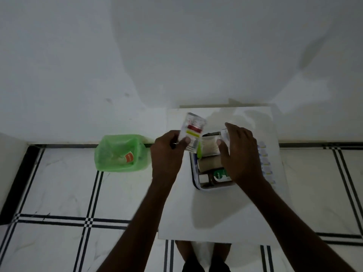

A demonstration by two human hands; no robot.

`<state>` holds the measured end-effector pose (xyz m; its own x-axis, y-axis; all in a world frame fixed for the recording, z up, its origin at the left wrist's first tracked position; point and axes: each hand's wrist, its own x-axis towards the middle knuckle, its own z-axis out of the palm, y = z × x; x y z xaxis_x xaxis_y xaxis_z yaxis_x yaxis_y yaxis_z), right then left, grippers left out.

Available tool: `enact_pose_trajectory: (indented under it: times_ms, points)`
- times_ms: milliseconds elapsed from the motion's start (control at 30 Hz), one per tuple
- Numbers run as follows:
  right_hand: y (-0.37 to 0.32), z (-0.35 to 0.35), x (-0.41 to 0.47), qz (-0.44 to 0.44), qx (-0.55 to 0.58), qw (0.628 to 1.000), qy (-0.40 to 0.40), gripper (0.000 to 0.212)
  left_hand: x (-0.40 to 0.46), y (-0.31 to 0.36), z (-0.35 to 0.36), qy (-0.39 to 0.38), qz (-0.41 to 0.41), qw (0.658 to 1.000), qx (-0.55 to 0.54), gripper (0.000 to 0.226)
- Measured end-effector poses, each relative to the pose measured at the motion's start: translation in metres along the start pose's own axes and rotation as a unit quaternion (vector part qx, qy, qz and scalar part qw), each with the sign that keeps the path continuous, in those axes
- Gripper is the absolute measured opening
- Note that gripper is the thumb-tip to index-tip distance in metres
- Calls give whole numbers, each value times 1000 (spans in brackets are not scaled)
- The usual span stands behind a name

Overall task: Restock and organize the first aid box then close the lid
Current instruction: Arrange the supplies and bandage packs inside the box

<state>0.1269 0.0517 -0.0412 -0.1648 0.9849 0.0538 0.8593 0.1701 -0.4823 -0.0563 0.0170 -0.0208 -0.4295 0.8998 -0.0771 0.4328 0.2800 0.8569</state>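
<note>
The open first aid box (194,173) sits on a small white table (216,218). Inside it lie a brown Dettol bottle (217,176), a tan roll (210,162) and a white gauze pack (210,146). My left hand (167,154) holds up a white medicine strip (193,132) with red and yellow bands, tilted, above the box's left rim. Over the box's right side, my right hand (240,152) grips a small pale packet (225,137). A blister strip (266,163) lies along the box's right side, partly hidden by my right hand.
A green bag-lined bin (120,153) with a wrapper inside stands on the tiled floor left of the table, against the white wall. My feet (204,260) show below the table's near edge.
</note>
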Motion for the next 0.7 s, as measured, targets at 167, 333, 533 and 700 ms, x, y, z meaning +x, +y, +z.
enact_pose_trajectory:
  times_ms: [167, 333, 533, 700]
  points:
    - [44, 6, -10, 141, -5, 990, 27, 58, -19, 17, 32, -151, 55, 965, 206, 25]
    - [75, 24, -23, 255, -106, 960, -53, 85, -32, 11, 43, -127, 127, 934, 308, 23]
    - [96, 34, -28, 284, -85, 954, -45, 99, -36, -15, 44, -9, 50, 979, 198, 49]
    - [114, 28, -28, 295, 37, 955, -12, 105, -35, -13, 53, -4, 16, 990, 139, 48]
